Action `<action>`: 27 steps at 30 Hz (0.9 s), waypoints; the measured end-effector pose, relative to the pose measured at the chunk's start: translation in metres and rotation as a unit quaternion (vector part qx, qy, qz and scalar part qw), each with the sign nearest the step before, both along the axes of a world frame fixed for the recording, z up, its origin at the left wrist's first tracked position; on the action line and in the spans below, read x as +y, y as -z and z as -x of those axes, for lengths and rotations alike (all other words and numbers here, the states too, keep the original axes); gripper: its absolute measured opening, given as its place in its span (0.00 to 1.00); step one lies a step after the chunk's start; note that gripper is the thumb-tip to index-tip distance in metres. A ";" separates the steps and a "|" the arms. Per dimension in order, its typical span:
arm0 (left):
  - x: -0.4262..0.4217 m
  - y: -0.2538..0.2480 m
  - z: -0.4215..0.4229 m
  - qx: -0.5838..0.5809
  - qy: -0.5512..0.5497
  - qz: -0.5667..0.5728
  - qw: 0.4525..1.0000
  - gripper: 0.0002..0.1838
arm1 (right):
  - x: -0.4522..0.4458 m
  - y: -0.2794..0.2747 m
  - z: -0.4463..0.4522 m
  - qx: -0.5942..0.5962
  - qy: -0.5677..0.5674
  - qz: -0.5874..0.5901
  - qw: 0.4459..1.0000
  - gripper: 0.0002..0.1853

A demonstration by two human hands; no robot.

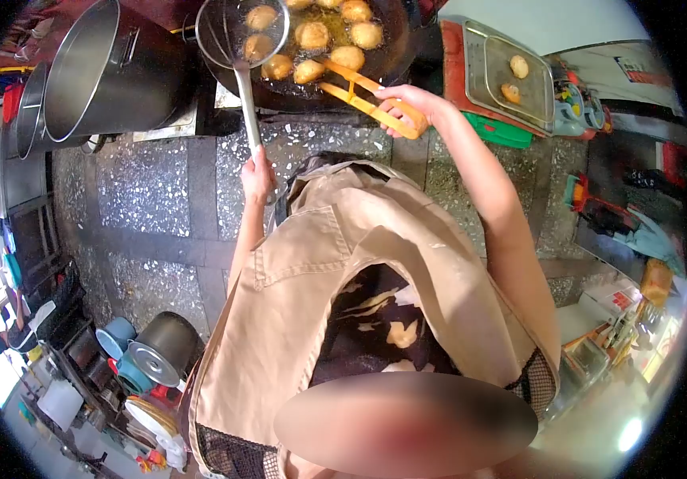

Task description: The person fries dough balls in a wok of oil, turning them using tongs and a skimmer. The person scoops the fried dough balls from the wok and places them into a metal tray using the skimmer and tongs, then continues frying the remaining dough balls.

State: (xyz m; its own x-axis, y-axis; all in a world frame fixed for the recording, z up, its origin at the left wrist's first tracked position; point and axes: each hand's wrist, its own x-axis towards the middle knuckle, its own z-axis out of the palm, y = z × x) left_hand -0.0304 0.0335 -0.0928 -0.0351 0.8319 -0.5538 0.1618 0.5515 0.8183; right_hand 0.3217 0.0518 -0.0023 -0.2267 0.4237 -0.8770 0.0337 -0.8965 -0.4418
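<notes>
My left hand (257, 177) is closed round the handle of a wire skimmer (245, 88), whose round mesh head lies over the left part of a dark wok (399, 40). Several golden-brown fried balls (311, 35) sit in oil in the wok, a couple of them seen through the mesh. My right hand (407, 110) grips yellow-orange tongs (370, 106). The tips of the tongs reach in among the balls at the near side of the wok; whether they pinch one I cannot tell.
On the right, a metal tray with a rack (491, 100) holds two fried pieces (518, 67). Under it shows a green container (499, 130). Large metal pots (120, 80) stand left of the wok. A lidded pot (166, 343) and blue tubs (114, 337) are at the lower left.
</notes>
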 end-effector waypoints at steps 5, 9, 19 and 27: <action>-0.009 -0.013 0.013 0.130 0.089 0.000 0.988 0.27 | -0.017 -0.017 0.002 0.146 0.076 0.060 0.985 0.28; -0.008 -0.033 0.011 0.243 0.147 0.001 0.959 0.29 | -0.046 -0.025 -0.008 0.107 0.070 -0.025 0.991 0.28; 0.003 -0.057 0.001 0.304 0.173 0.019 0.936 0.35 | -0.069 -0.030 -0.005 -0.164 0.125 -0.216 0.954 0.32; 0.011 -0.050 0.009 0.379 0.212 -0.013 0.901 0.36 | -0.056 -0.046 0.004 -0.643 -0.180 -0.223 0.710 0.42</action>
State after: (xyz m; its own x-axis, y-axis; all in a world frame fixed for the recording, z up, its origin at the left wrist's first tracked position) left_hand -0.0396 0.0444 -0.0431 -0.0714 0.8716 -0.4849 0.8708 0.2916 0.3959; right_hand 0.3177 -0.0038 0.0440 0.4764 0.8421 -0.2530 0.8580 -0.5081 -0.0755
